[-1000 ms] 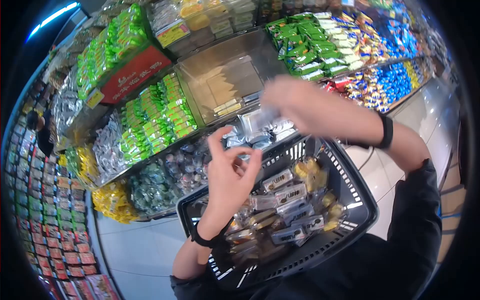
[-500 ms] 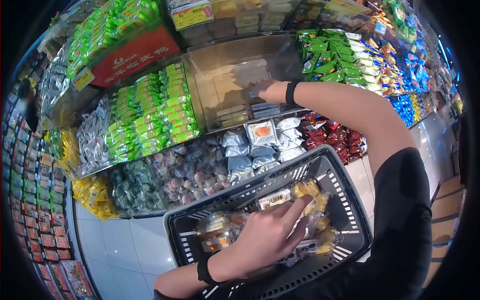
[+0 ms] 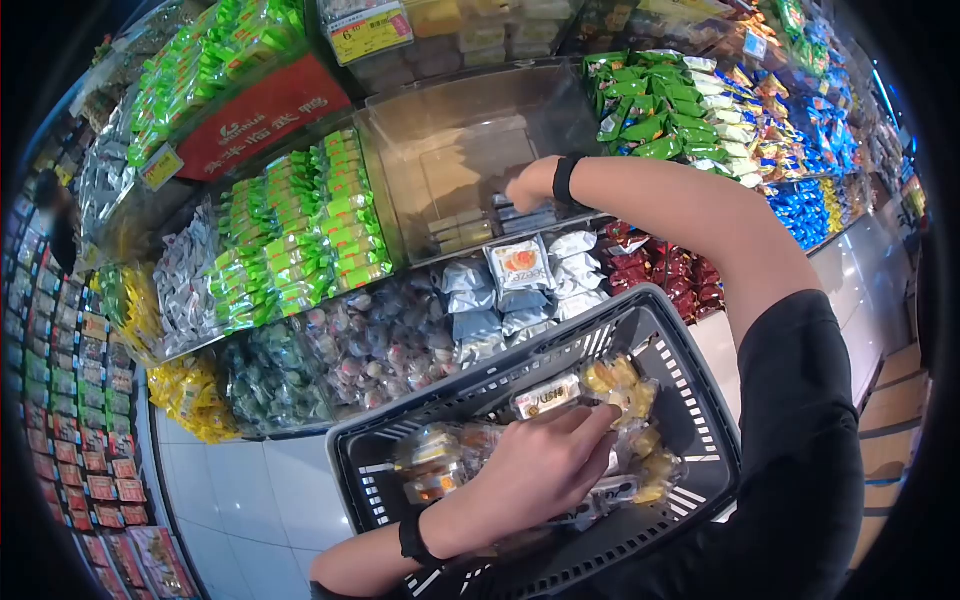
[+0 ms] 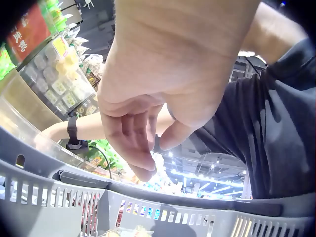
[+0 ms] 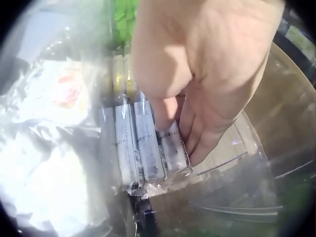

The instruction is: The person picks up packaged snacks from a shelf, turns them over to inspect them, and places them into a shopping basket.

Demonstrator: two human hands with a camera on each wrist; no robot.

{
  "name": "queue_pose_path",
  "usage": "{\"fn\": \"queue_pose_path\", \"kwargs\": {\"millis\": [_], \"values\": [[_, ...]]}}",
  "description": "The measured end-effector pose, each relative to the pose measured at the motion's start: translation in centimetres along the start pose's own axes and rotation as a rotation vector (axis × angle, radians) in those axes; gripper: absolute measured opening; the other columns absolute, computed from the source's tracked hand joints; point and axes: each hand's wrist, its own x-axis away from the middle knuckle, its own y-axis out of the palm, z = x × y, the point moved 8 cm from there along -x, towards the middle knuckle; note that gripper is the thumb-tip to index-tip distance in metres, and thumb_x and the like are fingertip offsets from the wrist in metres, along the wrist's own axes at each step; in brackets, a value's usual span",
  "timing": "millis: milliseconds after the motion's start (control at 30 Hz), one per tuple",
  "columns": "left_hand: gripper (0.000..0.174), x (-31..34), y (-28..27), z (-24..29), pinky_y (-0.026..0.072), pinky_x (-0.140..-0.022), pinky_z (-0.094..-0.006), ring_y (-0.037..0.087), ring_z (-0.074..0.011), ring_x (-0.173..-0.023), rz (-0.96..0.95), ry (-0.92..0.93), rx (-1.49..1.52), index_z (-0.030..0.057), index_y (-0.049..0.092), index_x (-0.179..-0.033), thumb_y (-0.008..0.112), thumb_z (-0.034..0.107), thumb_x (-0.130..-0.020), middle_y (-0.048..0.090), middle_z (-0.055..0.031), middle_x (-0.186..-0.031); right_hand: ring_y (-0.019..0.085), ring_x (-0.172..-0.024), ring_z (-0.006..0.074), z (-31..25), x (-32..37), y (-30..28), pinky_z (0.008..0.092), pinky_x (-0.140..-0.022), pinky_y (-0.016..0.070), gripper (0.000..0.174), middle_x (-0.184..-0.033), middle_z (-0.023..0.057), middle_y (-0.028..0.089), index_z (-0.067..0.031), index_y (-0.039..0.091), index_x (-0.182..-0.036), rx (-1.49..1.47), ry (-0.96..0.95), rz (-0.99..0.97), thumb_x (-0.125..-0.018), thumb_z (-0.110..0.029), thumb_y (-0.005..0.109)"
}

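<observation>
My right hand (image 3: 540, 182) reaches down into a clear-walled bin (image 3: 425, 125). In the right wrist view, its thumb and fingers pinch a clear-wrapped snack bar (image 5: 175, 154) with a white printed side. Two similar bars (image 5: 148, 148) lie alongside in a row, with yellowish wrapped bars (image 5: 118, 79) beyond. Over the grey shopping basket (image 3: 500, 365) hovers my left hand (image 3: 530, 460), empty, its fingers loosely bent. Beneath it the basket holds several wrapped snacks, among them a white-labelled packet (image 3: 548, 398) and yellow pieces (image 3: 620, 382); the hand hides part of them.
Left of the bin stand green snack packets (image 3: 300, 215) and a red sign (image 3: 265, 115). White packets (image 3: 520, 265) and dark red packets (image 3: 640, 265) fill the row between bin and basket. Green bags (image 3: 640, 105) lie to the right. Tiled floor (image 3: 235, 490) shows at lower left.
My right hand went from blurred above the basket's far rim into the bin, and now pinches a bar there. My left hand turned from raised fingers to palm down over the basket.
</observation>
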Motion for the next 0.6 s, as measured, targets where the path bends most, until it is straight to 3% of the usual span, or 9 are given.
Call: {"fn": "queue_pose_path", "kwargs": {"millis": [67, 200, 333, 367, 433, 467, 500, 533, 600], "values": [[0.023, -0.1, 0.1, -0.3, 0.0568, -0.058, -0.0410, 0.068, -0.0343, -0.065, -0.021, -0.016, 0.004, 0.0020, 0.063, -0.110, 0.069, 0.008, -0.089, 0.070, -0.0150, -0.083, 0.063, -0.120, 0.0363, -1.0, 1.2, -0.8, 0.0517, -0.096, 0.0503, 0.045, -0.130, 0.0208, 0.066, -0.0059, 0.070, -0.126, 0.078, -0.018, -0.072, -0.088, -0.024, 0.052], [0.023, -0.2, -0.2, -1.2, 0.0571, -0.062, -0.0397, 0.069, -0.0338, -0.070, -0.034, -0.058, -0.006, 0.0027, 0.063, -0.109, 0.069, 0.006, -0.086, 0.070, -0.0145, -0.086, 0.064, -0.119, 0.0362, -1.2, 1.3, -0.2, 0.0498, -0.096, 0.0513, 0.043, -0.130, 0.0195, 0.067, -0.0053, 0.070, -0.125, 0.066, -0.007, -0.108, -0.088, -0.022, 0.054], [0.027, -1.6, -7.3, -2.2, 0.0549, -0.078, -0.0426, 0.067, -0.0365, -0.093, 0.268, -0.092, -0.259, 0.0009, 0.063, -0.111, 0.068, 0.003, -0.084, 0.068, -0.0189, -0.103, 0.065, -0.116, 0.0369, -0.1, -0.1, 0.1, 0.0506, -0.091, 0.0536, 0.041, -0.128, 0.0182, 0.068, -0.0050, 0.071, -0.123, 0.049, -0.045, -0.003, -0.086, -0.017, 0.057], [0.027, -2.5, -9.3, -3.3, 0.0543, -0.078, -0.0411, 0.067, -0.0344, -0.094, 0.234, -0.242, -0.350, 0.0010, 0.063, -0.113, 0.066, 0.004, -0.087, 0.068, -0.0189, -0.103, 0.066, -0.115, 0.0372, -0.3, 0.1, 0.3, 0.0516, -0.089, 0.0541, 0.040, -0.126, 0.0182, 0.069, -0.0050, 0.071, -0.122, 0.019, -0.039, 0.000, -0.085, -0.015, 0.058], [0.026, -4.3, -12.2, -6.8, 0.0544, -0.079, -0.0380, 0.068, -0.0316, -0.094, 0.241, -0.264, -0.379, 0.0012, 0.062, -0.119, 0.061, 0.004, -0.093, 0.069, -0.0183, -0.110, 0.065, -0.116, 0.0362, 0.0, -1.7, 1.5, 0.0548, -0.087, 0.0542, 0.041, -0.127, 0.0146, 0.069, -0.0082, 0.071, -0.124, 0.076, -0.064, -0.025, -0.086, -0.013, 0.058], [0.027, -5.2, -13.0, -9.7, 0.0544, -0.082, -0.0364, 0.068, -0.0308, -0.098, 0.195, -0.388, -0.185, 0.0004, 0.061, -0.122, 0.059, 0.005, -0.095, 0.068, -0.0191, -0.114, 0.065, -0.118, 0.0348, 0.3, -4.0, 2.4, 0.0539, -0.088, 0.0543, 0.043, -0.131, 0.0123, 0.067, -0.0101, 0.070, -0.126, 0.081, -0.108, 0.057, -0.085, -0.013, 0.060], [0.029, -6.1, -13.5, -11.9, 0.0541, -0.088, -0.0369, 0.069, -0.0317, -0.103, 0.117, -0.453, -0.208, 0.0008, 0.060, -0.124, 0.057, 0.008, -0.096, 0.068, -0.0197, -0.117, 0.064, -0.120, 0.0335, 0.4, -6.1, 3.0, 0.0530, -0.088, 0.0543, 0.045, -0.135, 0.0100, 0.065, -0.0120, 0.069, -0.129, 0.089, -0.155, 0.142, -0.084, -0.012, 0.061], [0.032, -7.3, -13.8, -13.3, 0.0515, -0.097, -0.0389, 0.066, -0.0363, -0.111, 0.079, -0.444, -0.357, -0.0014, 0.059, -0.126, 0.053, 0.007, -0.096, 0.067, -0.0216, -0.121, 0.064, -0.120, 0.0335, 0.5, -7.0, 3.1, 0.0530, -0.088, 0.0543, 0.045, -0.135, 0.0100, 0.065, -0.0120, 0.069, -0.129, 0.090, -0.163, 0.151, -0.084, -0.012, 0.061], [0.035, -9.6, -12.8, -16.3, 0.0488, -0.102, -0.0407, 0.063, -0.0384, -0.116, 0.018, -0.392, -0.475, -0.0027, 0.057, -0.129, 0.050, 0.008, -0.096, 0.064, -0.0232, -0.126, 0.062, -0.123, 0.0311, 0.5, -8.1, 4.0, 0.0510, -0.090, 0.0541, 0.049, -0.140, 0.0061, 0.062, -0.0161, 0.064, -0.134, 0.096, -0.229, 0.107, -0.085, -0.013, 0.062]]}}
